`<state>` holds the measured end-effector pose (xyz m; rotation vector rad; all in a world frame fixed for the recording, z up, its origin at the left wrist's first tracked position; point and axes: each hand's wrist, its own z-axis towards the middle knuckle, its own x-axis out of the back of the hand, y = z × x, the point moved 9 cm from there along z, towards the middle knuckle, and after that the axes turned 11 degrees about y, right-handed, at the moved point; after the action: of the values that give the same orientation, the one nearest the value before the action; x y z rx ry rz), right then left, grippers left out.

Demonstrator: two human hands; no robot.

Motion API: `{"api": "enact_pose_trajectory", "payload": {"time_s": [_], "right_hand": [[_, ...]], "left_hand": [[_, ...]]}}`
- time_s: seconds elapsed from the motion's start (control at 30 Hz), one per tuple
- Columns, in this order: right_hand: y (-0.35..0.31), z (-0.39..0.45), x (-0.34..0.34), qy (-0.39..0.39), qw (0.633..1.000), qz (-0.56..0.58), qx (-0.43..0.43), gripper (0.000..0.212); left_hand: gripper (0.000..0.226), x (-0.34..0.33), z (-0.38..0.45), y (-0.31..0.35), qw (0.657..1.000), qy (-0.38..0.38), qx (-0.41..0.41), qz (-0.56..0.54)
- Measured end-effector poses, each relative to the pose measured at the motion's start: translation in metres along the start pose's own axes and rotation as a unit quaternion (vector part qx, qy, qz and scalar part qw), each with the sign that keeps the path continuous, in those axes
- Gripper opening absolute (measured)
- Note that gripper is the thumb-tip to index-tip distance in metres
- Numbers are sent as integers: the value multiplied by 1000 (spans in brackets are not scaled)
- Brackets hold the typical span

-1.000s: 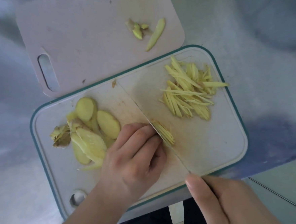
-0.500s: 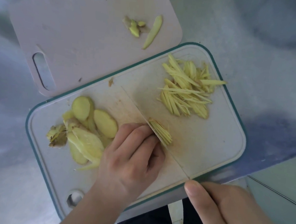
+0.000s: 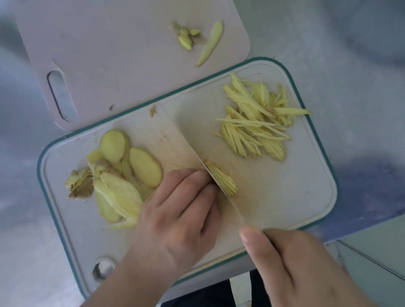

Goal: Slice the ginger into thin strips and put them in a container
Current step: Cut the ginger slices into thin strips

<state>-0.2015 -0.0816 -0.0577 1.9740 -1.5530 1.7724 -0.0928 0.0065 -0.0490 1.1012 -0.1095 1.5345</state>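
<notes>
Two hands worked over the teal-rimmed cutting board. The left hand lay with fingers curled, its fingertips pressing down on the ginger being cut, which was mostly hidden beneath them. The right hand gripped the knife near the board's front edge, thumb stretched along the blade's spine. Just beyond the blade, touching its far face, sat a small fan of fresh-cut strips. A larger heap of ginger strips lay farther right on the board, well apart from both hands. Uncut ginger slices sat just left of the left hand. Compared with half a second before, the hands, knife and ginger held much the same arrangement.
</notes>
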Motion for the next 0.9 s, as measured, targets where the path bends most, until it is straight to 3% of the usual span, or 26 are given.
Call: {"api": "enact_pose_trajectory", "payload": {"time_s": [0.07,0.13,0.2,0.27,0.33,0.4,0.5,0.6,0.67,0.73,0.83,0.9], "right_hand": [[-7,1,-3,-50,998,30,-15,76],[-13,-7,6,-26,998,-9,51,77],[-8,-10,9,-24,999,-43,21,73],[0,-11,4,-29,999,1,-21,75],[0,-8,5,-5,1000,17,11,73],[0,0,0,-25,999,19,-11,77],[-7,4,-2,-17,997,67,-14,67],[-14,3,5,-18,999,37,23,75],[-10,-9,7,-25,998,56,1,69],[-7,-14,15,21,999,25,34,69],[-9,-6,2,-12,1000,-15,-11,91],[-5,-6,5,-4,999,27,-28,84]], "left_hand": [[13,1,0,-1,1000,-2,3,3],[10,3,-1,-1,1000,-3,2,7],[5,4,-1,-2,1000,-2,1,10],[3,3,-1,-2,1000,-3,0,11],[4,3,-1,-1,1000,-2,2,10],[6,3,0,0,1000,1,2,9],[13,4,0,-2,1000,3,8,11],[8,4,-1,-1,1000,4,4,11],[5,4,-1,-1,1000,2,5,16],[3,3,-1,-2,1000,1,6,17],[3,4,-1,-1,1000,0,6,10],[5,3,-2,-1,1000,-6,2,7]]}}
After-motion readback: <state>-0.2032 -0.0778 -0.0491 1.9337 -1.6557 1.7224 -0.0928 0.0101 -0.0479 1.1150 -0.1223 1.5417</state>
